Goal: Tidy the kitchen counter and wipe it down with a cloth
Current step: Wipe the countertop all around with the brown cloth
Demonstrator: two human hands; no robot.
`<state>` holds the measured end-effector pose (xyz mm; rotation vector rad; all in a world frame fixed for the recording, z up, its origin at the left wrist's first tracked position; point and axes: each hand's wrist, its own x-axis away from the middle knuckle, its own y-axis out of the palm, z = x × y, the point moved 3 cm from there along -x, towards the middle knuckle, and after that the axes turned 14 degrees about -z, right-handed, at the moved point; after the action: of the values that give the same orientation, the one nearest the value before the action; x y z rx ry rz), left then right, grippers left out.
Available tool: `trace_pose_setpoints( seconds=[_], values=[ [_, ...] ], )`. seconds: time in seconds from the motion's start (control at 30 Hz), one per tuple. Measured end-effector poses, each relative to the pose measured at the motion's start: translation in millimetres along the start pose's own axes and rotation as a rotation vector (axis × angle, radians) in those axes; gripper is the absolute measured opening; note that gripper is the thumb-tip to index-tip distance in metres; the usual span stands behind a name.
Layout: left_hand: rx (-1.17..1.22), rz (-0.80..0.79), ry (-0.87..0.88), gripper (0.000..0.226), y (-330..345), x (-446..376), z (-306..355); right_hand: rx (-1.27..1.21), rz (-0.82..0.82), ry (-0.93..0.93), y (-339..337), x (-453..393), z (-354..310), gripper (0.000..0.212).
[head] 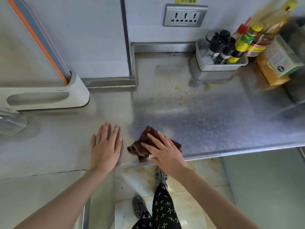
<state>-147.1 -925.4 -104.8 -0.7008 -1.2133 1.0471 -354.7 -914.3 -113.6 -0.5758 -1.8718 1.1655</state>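
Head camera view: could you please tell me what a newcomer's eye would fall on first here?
First, the two hands at the near edge of the steel counter: the right hand presses a dark brown cloth flat, and the left hand rests open beside it. Next, the white basket of sauce bottles at the back right, with yellowish stains on the counter before it.

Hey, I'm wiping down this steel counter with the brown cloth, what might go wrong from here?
The brown cloth under your right hand sits near the counter front edge, so crumbs may get swept onto the floor. Yellowish specks lie farther back toward the white basket of bottles; a wide wipe there might knock it or the yellow box beside it. Your left hand lies flat on the steel and may leave smears.
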Motion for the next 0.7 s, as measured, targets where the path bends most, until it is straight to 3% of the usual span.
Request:
trace_pose_setpoints(
  seconds=[0.1,0.2,0.27,0.33,0.47,0.57,0.63,0.7],
  values=[
    [0.036,0.01,-0.04,0.058,-1,-14,8,-0.056,-0.002,0.088,-11,-1,45,0.055],
    [0.058,-0.023,-0.117,0.056,6,-23,9,-0.263,0.116,0.397,-26,-4,84,0.048],
    [0.02,-0.031,-0.138,0.058,13,-25,8,-0.373,0.244,0.572,-31,-6,87,0.046],
    [-0.004,-0.05,-0.152,0.066,15,-26,6,-0.414,0.27,0.634,-27,-17,72,0.045],
    [0.007,-0.089,-0.153,0.072,12,-27,8,-0.168,0.193,0.229,-10,-37,9,0.05],
    [0.064,-0.066,-0.097,0.07,1,-22,6,-0.042,0.12,-0.043,-11,-41,7,0.056],
    [0.055,0.003,-0.072,0.066,-9,-19,-2,0.001,0.148,-0.045,-20,-46,29,0.049],
    [0.062,0.047,-0.116,0.058,-19,-20,-13,-0.135,0.187,0.146,-35,-55,55,0.042]
  ],
)
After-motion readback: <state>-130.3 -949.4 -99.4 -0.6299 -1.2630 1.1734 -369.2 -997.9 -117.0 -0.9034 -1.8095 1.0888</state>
